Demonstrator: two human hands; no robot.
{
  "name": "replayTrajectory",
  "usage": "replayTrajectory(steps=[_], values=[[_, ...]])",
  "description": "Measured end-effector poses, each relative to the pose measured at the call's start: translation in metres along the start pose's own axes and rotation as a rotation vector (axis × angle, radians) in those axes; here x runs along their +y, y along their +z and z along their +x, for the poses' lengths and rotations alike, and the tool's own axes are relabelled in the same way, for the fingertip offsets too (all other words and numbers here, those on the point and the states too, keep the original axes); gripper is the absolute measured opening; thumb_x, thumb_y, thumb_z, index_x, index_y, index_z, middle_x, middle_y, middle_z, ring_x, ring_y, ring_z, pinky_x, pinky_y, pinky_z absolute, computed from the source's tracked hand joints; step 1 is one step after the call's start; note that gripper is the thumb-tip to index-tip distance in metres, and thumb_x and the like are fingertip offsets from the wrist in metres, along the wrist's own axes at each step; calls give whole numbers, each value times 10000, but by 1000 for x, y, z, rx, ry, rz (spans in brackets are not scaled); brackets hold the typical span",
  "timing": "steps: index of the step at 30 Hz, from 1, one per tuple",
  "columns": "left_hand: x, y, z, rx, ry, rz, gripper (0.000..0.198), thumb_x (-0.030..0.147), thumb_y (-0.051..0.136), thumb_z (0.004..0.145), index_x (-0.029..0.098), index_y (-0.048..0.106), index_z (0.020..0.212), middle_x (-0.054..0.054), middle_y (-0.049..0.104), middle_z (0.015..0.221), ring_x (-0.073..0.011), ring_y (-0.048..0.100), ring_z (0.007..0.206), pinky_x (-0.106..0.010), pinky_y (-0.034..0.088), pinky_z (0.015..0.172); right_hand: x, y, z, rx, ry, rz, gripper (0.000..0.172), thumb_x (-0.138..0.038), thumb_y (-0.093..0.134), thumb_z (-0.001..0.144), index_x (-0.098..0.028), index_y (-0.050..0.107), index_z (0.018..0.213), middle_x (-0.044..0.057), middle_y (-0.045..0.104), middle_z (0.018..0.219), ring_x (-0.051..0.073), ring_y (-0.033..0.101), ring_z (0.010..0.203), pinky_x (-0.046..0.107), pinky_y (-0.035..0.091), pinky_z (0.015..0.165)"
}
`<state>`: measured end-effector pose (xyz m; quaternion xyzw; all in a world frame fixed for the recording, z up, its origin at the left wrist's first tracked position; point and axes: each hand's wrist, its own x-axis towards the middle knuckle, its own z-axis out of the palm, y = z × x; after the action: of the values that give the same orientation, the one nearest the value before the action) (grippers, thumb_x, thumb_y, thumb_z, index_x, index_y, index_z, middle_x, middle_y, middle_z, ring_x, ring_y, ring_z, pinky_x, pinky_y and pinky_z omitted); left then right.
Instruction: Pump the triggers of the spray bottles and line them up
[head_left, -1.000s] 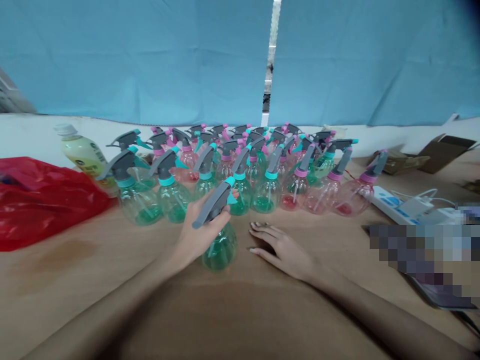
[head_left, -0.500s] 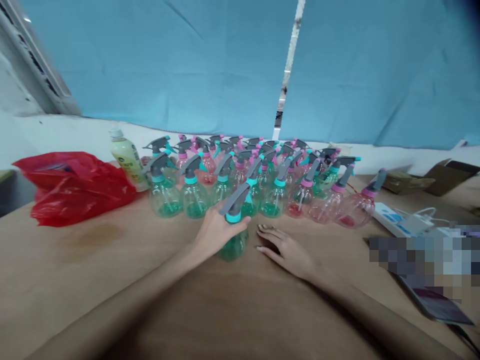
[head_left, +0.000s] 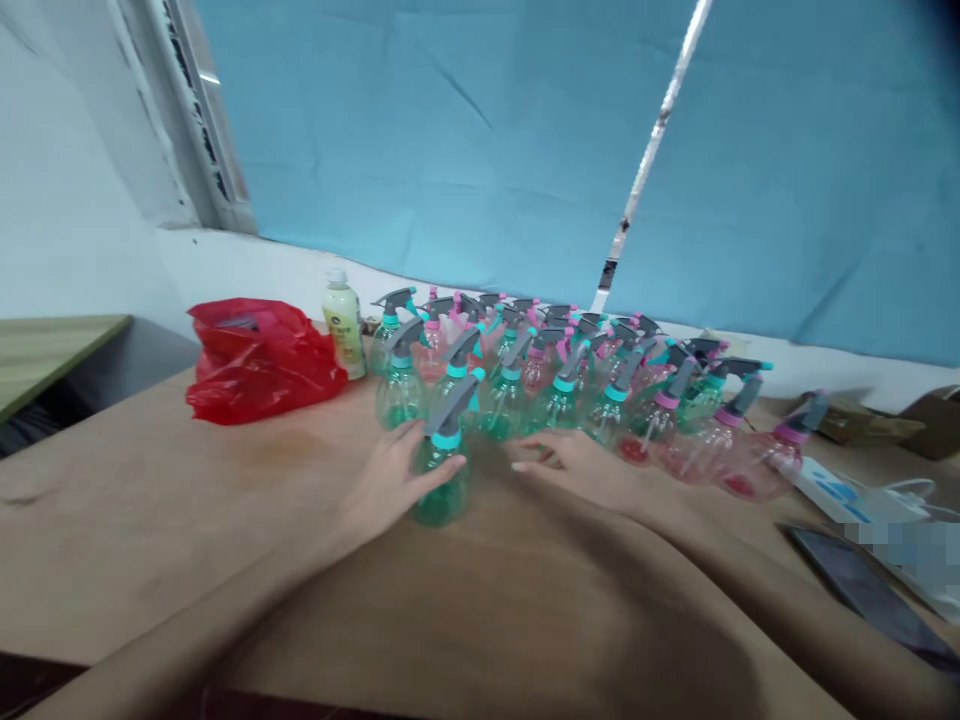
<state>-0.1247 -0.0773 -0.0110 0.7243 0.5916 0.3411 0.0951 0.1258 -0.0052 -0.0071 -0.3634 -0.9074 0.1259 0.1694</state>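
Note:
My left hand (head_left: 394, 478) is wrapped round a green spray bottle (head_left: 441, 492) with a grey trigger head and a teal collar. That bottle stands upright in front of a dense group of similar spray bottles. To its right, my right hand (head_left: 574, 465) hovers with its fingers apart and holds nothing. Just beyond it are a green spray bottle (head_left: 557, 405) and a pink spray bottle (head_left: 651, 422) in the front row. Some of the bottles at the back are partly hidden by those ahead of them.
A red plastic bag (head_left: 262, 365) lies at the left beside a drink bottle (head_left: 345, 325). On the right are a white power strip (head_left: 836, 490), a dark phone-like device (head_left: 862, 585) and a cardboard box (head_left: 847, 420). Behind the bottles hangs a blue sheet (head_left: 450, 150).
The camera view has turned left and tilted. My right hand has lifted from the tabletop and its fingers have shifted. My left hand still grips the green spray bottle.

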Motion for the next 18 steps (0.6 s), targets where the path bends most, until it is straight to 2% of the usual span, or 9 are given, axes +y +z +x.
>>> replayTrajectory(steps=[2, 5, 7, 10, 14, 18], values=[[-26, -21, -6, 55, -84, 28, 474, 556, 484, 808, 218, 538, 1136, -48, 652, 930, -223, 619, 758, -384, 481, 758, -25, 3, 24, 64, -5, 29, 380, -454, 485, 859, -195, 620, 1103, 94, 660, 1081, 224, 644, 907, 366, 499, 793], [-65, -50, -8, 236, -120, 160, 459, 575, 524, 770, 207, 608, 1031, -64, 617, 1006, -262, 594, 914, -367, 452, 809, -56, 13, 61, 131, -40, 38, 413, -411, 527, 844, -145, 589, 1153, 125, 645, 1092, 227, 634, 926, 384, 467, 851], [-88, -66, -6, 332, -170, 221, 471, 603, 531, 746, 193, 640, 951, -68, 590, 949, -257, 594, 877, -352, 456, 767, -70, 22, 83, 192, -38, 58, 439, -399, 543, 833, -132, 569, 1182, 134, 633, 1118, 239, 623, 955, 389, 463, 865], [-113, -83, 3, 375, -234, 217, 449, 590, 511, 765, 196, 644, 935, -58, 593, 897, -226, 597, 794, -316, 452, 693, -81, 36, 109, 236, -24, 92, 495, -395, 541, 830, -123, 518, 1243, 151, 592, 1192, 254, 605, 995, 402, 458, 884], [-127, -92, 18, 368, -247, 185, 436, 582, 517, 764, 188, 652, 890, -58, 628, 883, -221, 602, 785, -305, 437, 698, -90, 47, 133, 227, 52, 93, 622, -406, 546, 814, -51, 431, 1311, 199, 574, 1200, 311, 517, 1136, 435, 444, 909], [-124, -89, 29, 344, -189, 175, 441, 570, 525, 768, 196, 652, 967, -68, 625, 912, -221, 600, 792, -303, 441, 698, -96, 52, 149, 210, 110, 139, 684, -417, 549, 801, -32, 378, 1340, 225, 517, 1263, 336, 509, 1144, 429, 477, 873]])
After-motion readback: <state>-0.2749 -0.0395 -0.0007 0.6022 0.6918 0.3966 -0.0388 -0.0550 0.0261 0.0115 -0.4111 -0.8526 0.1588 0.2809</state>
